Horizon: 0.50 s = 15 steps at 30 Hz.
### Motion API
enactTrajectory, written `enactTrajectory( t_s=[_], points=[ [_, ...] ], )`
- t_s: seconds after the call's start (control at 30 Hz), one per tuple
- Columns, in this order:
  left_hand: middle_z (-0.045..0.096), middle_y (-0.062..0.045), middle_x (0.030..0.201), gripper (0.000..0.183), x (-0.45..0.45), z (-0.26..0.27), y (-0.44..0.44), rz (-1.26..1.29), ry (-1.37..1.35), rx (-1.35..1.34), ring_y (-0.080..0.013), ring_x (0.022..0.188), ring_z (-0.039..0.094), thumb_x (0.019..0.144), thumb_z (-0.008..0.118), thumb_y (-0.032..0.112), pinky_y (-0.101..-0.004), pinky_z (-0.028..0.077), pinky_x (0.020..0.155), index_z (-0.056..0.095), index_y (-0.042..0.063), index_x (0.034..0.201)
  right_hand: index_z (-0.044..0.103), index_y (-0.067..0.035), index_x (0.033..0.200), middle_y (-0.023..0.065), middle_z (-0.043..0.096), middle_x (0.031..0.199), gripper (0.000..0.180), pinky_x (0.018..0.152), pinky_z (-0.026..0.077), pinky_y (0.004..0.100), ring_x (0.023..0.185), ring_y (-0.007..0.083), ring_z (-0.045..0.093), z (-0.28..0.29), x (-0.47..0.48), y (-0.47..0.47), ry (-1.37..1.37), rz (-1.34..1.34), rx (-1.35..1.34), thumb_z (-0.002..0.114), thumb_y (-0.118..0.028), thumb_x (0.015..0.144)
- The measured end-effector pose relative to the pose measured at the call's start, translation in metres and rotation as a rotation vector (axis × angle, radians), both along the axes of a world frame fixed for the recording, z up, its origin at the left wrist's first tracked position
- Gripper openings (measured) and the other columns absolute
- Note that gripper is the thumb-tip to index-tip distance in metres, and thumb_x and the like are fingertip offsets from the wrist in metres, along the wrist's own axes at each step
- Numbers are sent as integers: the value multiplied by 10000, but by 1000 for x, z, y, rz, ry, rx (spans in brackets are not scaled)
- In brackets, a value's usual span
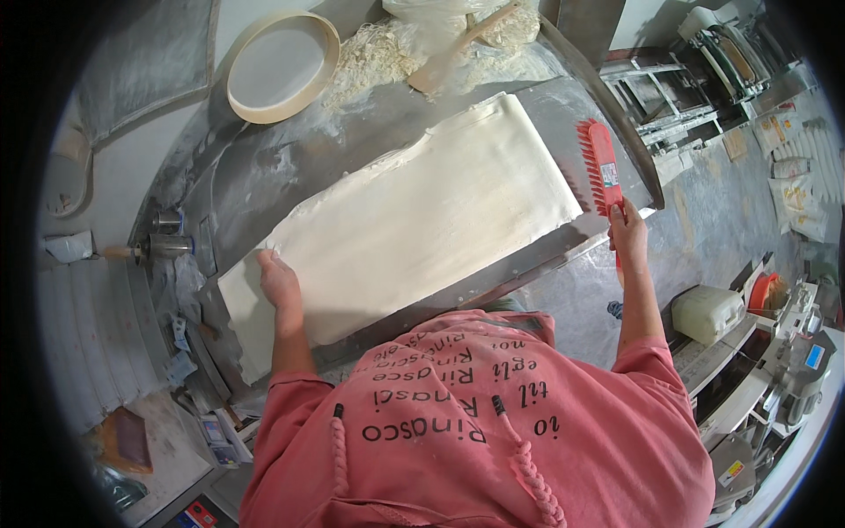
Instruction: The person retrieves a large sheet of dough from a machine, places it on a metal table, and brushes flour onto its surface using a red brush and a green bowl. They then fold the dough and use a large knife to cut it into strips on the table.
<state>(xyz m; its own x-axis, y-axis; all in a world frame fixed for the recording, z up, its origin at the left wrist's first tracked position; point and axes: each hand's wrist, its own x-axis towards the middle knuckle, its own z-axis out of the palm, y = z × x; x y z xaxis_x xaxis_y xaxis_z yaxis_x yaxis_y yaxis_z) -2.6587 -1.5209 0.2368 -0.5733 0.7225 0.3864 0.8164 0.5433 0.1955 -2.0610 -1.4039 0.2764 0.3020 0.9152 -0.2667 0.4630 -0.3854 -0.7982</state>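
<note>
A long, layered sheet of pale dough [409, 211] lies slantwise across the dusty metal worktop [257, 165]. At its left end my left hand [280, 280] touches the upper edge, its fingers bent around a bit of the dough. My right hand [628, 234] is closed around the handle of a red brush [601, 158], off the right end of the dough. The brush stands with its bristles facing left, towards the dough. Whether it touches the worktop cannot be told.
Behind the dough lie a round wooden-rimmed sieve [284, 69], a heap of dough shreds [373, 59] and a wooden paddle [439, 69]. Metal cups [168, 245] stand at the left. A raised metal rim [610, 99] bounds the worktop's right side. A plastic canister [708, 313] stands at the lower right.
</note>
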Motion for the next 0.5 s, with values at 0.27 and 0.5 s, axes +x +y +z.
enactTrajectory(
  t_s=[0.27,0.5],
  points=[
    [646,-213,874,122,-9,5,-5,108,46,-95,-417,821,619,952,434,195,-502,475,687,466,95,1015,553,-73,1242,24,515,608,357,413,389,261,466,81,468,9,6,4,17,20,-13,489,-237,932],
    [637,-227,900,130,-20,4,-9,65,85,-16,-416,841,615,949,432,170,-499,471,706,468,71,1025,523,-131,1267,160,643,803,386,602,488,401,726,277,644,-16,17,11,-299,105,24,507,-274,909]
  ],
)
